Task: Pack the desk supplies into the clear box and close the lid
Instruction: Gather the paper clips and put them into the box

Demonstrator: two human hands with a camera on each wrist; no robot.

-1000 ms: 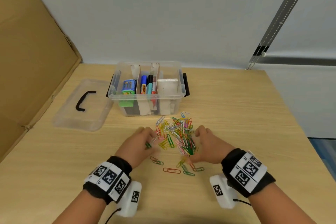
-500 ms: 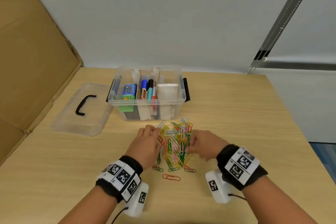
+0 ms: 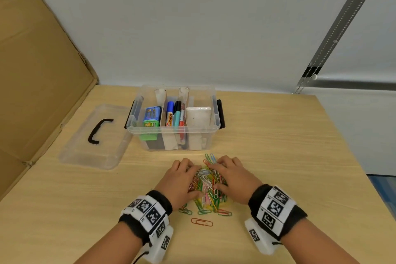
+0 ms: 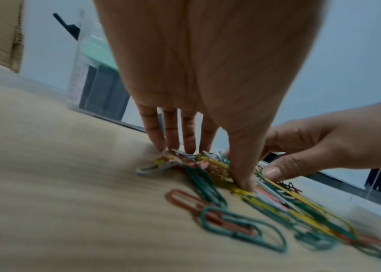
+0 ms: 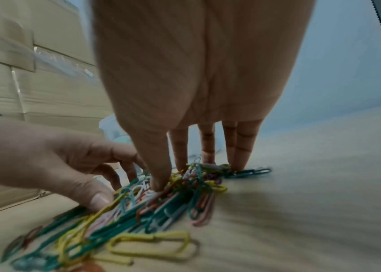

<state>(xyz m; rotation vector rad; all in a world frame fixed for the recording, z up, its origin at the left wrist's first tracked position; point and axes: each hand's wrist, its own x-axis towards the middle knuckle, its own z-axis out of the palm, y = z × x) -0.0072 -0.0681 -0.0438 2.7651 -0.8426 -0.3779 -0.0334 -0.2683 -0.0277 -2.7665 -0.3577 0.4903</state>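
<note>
Pale wood tabletop (image 3: 278, 156) runs back to a plain wall, with cardboard (image 3: 42, 70) leaning along the left side. On it the clear box (image 3: 173, 129) stands open, its compartments holding markers (image 3: 174, 117), a green-and-blue item and a white block, while the lid (image 3: 94, 137) lies flat just left of the box, handle up. In front of the box, near the table's middle, sits a heap of coloured paper clips (image 3: 207, 184), flanked by the left hand (image 3: 182, 180) and the right hand (image 3: 232, 178). Both hands are spread, fingers fairly straight and angled down so the tips touch the table at the edges of the heap; nothing is gripped yet. The wrist views show each thumb pressed into the near side of the clips and the other fingers at the far side.

The step in hand looks like raking the clips together for a scoop. To do it well, the fingertips should stay low against the wood so the thin wires cannot slip under them, and the two hands should close evenly from both sides. Several strays, among them an orange clip (image 3: 202, 222), lie nearer the person and outside the hands; they would need a second sweep. Lifting a tight, cupped bundle would probably shed fewer clips on the way to the box
</note>
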